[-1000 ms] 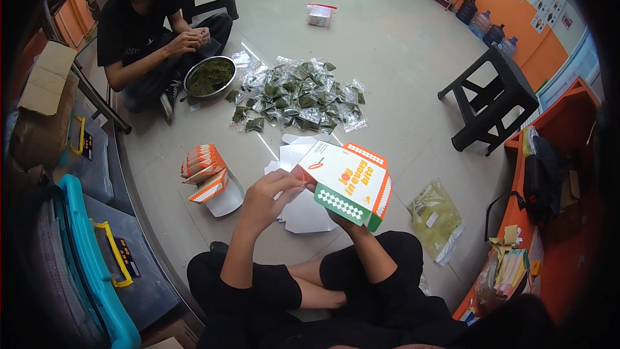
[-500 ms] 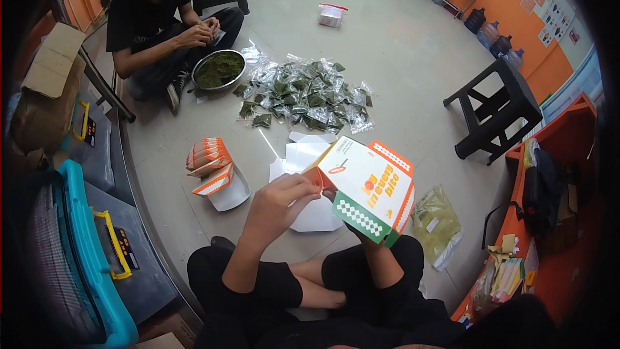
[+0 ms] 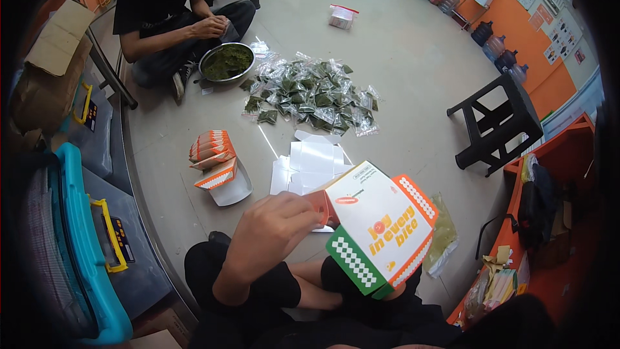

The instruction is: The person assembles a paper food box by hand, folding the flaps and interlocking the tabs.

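Note:
I hold a cardboard box with a white, orange and green printed face up over my lap. My left hand is closed in a pinch at its side, on an orange-lined flap. My right hand is under the box's near right side and bears it up; only a bit of skin shows and its fingers are hidden. Beyond the box, a flat unfolded white carton lies on the floor. A stack of folded orange-patterned cartons stands to the left, beside a white open box.
Ahead lies a pile of small clear bags with green contents. A co-worker sits behind a metal bowl of green stuff. A black stool and a clear bag are at right; storage bins stand at left.
The box has come nearer to me and tilted, now covering most of my right hand. My left hand has moved with it, its fingers still at the flap. The view has shifted slightly.

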A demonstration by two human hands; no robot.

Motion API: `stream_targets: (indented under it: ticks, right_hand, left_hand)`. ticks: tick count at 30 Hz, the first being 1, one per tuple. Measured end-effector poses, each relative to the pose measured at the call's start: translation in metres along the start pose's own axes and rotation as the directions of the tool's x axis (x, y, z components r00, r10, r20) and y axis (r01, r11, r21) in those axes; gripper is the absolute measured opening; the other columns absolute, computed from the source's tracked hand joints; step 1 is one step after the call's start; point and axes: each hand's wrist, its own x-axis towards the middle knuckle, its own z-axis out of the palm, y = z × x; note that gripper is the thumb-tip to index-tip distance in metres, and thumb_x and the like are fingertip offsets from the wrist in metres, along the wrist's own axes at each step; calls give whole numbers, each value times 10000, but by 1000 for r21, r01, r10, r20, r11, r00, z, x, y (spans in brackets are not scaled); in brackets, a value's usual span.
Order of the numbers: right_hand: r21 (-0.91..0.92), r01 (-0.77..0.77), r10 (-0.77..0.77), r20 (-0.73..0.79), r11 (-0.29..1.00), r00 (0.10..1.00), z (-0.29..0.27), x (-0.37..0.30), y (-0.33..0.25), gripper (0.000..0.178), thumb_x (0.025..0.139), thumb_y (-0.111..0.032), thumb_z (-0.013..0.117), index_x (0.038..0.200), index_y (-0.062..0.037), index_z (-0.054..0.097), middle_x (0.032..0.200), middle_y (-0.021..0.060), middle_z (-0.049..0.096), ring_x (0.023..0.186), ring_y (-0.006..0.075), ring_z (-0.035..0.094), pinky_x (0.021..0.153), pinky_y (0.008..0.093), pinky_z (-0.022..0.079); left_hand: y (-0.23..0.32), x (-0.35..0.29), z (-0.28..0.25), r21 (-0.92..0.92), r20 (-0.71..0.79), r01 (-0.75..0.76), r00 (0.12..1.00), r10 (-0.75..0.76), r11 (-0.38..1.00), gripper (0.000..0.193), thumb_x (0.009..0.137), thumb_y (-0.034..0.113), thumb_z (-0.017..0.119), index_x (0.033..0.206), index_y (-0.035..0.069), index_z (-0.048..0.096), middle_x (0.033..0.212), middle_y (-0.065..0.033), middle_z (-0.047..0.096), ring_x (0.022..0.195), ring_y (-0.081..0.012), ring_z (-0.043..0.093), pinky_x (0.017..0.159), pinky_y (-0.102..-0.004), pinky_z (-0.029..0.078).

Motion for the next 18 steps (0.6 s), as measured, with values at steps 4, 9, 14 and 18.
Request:
stream_targets:
  ticks: [4,9,14,18]
  right_hand:
    - [3,-11,11,4,1000,1000,-1,-5,0,331,909,-150,561,1217,-37,516,1140,121,597,1059,235,580,898,338,451]
    - [14,-13,13,16,1000,1000,-1,-9,-4,332,908,-146,564,1218,-36,511,1138,121,596,1061,234,579,901,340,451]
    - [29,-9,8,23,1000,1000,-3,-12,-8,334,907,-141,566,1219,-35,507,1137,120,596,1064,234,578,905,341,450]
    - [32,-3,3,25,999,1000,-5,-14,-13,336,907,-138,568,1220,-34,503,1135,120,595,1066,234,577,908,342,450]
  left_hand:
    - [10,-2,-1,-30,-2,34,999,-34,999,112,710,95,689,817,75,663,816,-28,631,783,-208,607,647,-326,472]
    - [19,-2,-4,8,-21,22,1000,-22,1000,113,710,98,694,816,73,664,815,-30,634,780,-208,619,641,-318,489]
    - [18,-4,0,-132,-107,27,993,-41,991,141,680,91,735,810,63,686,810,-59,666,805,-224,666,634,-298,512]
    - [19,1,3,-217,-146,42,986,-75,975,161,660,68,749,808,51,690,797,-67,674,816,-228,672,646,-296,516]
